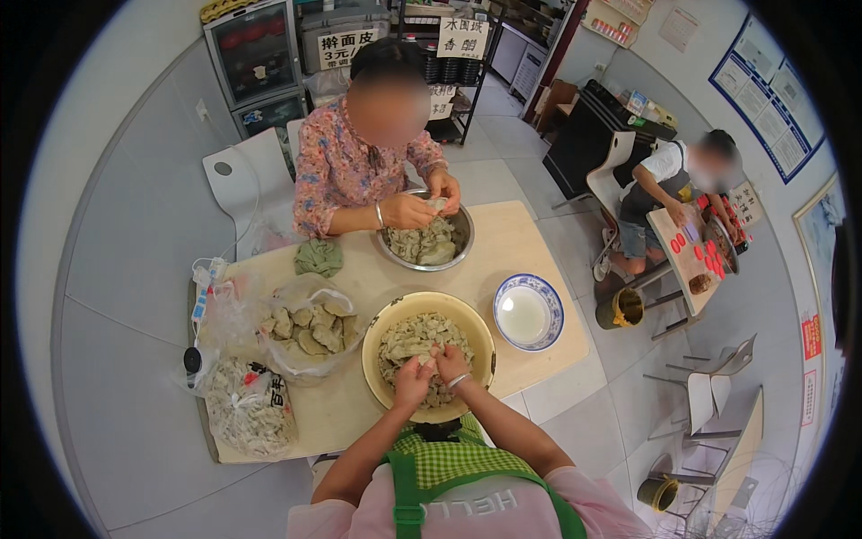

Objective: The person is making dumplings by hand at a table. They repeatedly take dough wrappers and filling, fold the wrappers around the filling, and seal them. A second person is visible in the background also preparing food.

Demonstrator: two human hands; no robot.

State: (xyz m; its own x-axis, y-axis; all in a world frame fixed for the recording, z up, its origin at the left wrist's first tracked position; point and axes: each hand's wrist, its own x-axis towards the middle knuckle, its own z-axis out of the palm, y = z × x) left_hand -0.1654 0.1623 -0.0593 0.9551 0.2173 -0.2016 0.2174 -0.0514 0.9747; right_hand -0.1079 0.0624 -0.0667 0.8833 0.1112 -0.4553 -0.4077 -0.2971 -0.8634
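My left hand [414,381] and my right hand [452,364] are close together over a cream-yellow basin [369,361] with chipped dark spots on its rim. Their fingers are closed and pinch a small grey-green, dough-like piece [433,353], partly hidden by the fingers. Many torn bits of the same soft stuff [409,334] fill the basin. Beside it on the right stands a blue-patterned white bowl [499,314] of cloudy whitish liquid. To the left, an open plastic bag [285,357] holds larger grey-green chunks [314,331].
Across the table [530,234], a person in a flowered top [325,157] tears similar stuff over a metal bowl [395,254]. A tied bag [247,413], a green cloth [318,259] and a power strip [199,301] lie at left. Another person [648,184] works at a far-right table.
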